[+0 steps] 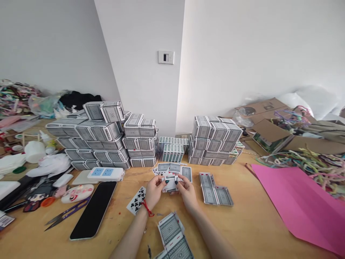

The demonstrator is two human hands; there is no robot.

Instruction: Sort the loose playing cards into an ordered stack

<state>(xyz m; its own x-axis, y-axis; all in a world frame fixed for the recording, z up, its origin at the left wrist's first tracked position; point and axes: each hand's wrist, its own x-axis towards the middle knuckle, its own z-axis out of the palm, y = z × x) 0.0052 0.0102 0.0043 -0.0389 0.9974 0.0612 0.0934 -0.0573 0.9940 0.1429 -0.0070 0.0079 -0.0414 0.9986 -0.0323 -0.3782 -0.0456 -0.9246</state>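
Note:
Both hands meet over the wooden table [248, 223], gripping a small stack of playing cards [170, 182] between them. My left hand [154, 191], with a red string at its wrist, pinches the stack's left side. My right hand [185, 190] pinches its right side. Just beyond the hands, a few cards [172, 168] lie face down. A clubs card [136, 200] lies face up left of my left wrist. An opened, flattened card box [214, 189] lies to the right. Another flattened box [174, 237] lies near the front edge.
Stacks of boxed card decks stand at the back left [105, 138] and back right [212, 140]. A black phone [94, 210], scissors [67, 214] and a white power strip [105, 173] lie at left. A pink sheet [299, 205] covers the right side. Cardboard boxes [272, 129] sit behind it.

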